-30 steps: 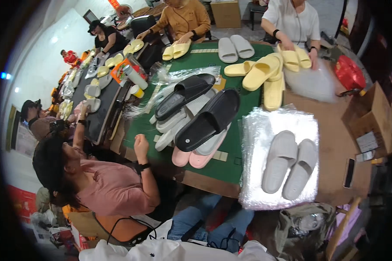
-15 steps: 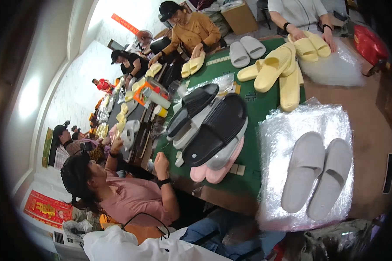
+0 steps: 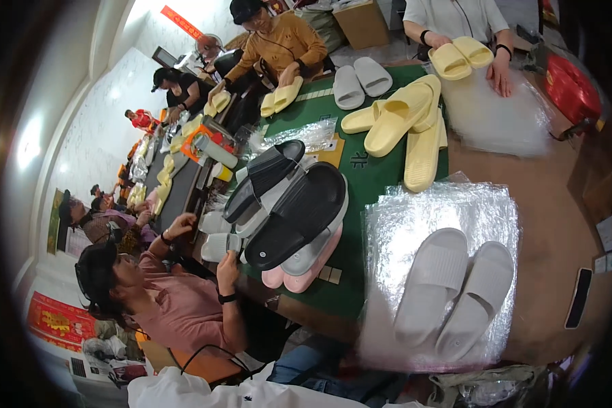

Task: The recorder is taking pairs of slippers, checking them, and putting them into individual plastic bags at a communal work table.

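1. Hands, left hand and right hand: neither in view; how far open, and whether holding anything, cannot be told.
2. Pair, light-grey ridged slide slippers (image 3: 438, 262): lying side by side, straps up, on the stack of clear, glossy plastic bags (image 3: 385, 248) nearest the wearer. Risk: slick film slipping under the soles, carrying them askew.
3. Stack of bags, as above: edges unevenly fanned, near side at the table's edge; overhang cannot be told. Risk: a careless tug dragging several sheets off together.
4. Pile, large black ridged slide slipper (image 3: 299, 221) uppermost, tilted across grey ones and pink slippers (image 3: 297, 282). Risk: toppling if bumped, the co-worker's hand (image 3: 228, 270) being close beside.
5. Group, pale-yellow slide slippers (image 3: 396, 126): overlapping crosswise. Risk: mismatched pairs, from mixed lefts and rights.
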Motion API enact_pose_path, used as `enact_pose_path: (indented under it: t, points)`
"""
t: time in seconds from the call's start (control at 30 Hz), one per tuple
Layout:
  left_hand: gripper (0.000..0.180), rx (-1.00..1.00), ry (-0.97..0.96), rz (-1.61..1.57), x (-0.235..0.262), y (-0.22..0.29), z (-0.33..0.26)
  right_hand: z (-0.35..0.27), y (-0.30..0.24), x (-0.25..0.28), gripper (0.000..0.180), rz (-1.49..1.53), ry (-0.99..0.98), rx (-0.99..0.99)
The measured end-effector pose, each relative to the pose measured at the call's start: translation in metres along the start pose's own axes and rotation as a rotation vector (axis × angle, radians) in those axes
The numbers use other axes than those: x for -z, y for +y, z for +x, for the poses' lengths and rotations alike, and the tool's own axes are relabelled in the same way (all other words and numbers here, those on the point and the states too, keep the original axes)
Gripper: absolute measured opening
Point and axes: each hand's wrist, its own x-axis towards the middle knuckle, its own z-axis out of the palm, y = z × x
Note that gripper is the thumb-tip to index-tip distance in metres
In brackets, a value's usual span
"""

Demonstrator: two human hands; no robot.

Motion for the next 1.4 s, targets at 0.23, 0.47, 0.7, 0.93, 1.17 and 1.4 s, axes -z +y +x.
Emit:
enact_pose_path:
  t: [0.23, 0.47, 0.7, 0.93, 1.17, 1.4]
  points:
    - [0.052, -0.012, -0.098, 0.039, -0.01, 0.012, 0.023, -0.028, -0.002, 0.006, 0.026, 0.013, -0.14, -0.119]
    - [0.05, -0.08, -0.431, 0.311, 0.036, 0.086, 0.12, -0.097, -0.03, -0.014, 0.027, 0.124, -0.087, -0.501]
    - [0.048, -0.293, -0.699, 0.55, 0.017, 0.137, 0.23, -0.146, -0.06, -0.051, 0.029, 0.139, 0.019, -0.836]
    - [0.046, -0.515, -0.691, 0.71, 0.02, 0.162, 0.231, -0.133, -0.098, -0.068, 0.029, 0.081, 0.173, -0.804]
    - [0.044, -0.653, -0.621, 0.826, 0.027, 0.188, 0.158, -0.16, -0.271, 0.086, 0.039, 0.442, 0.551, -0.024]
    - [0.044, -1.257, -1.228, -0.052, -0.056, 0.27, -0.051, -0.125, -0.387, 0.132, 0.077, 0.552, 0.69, 1.143]
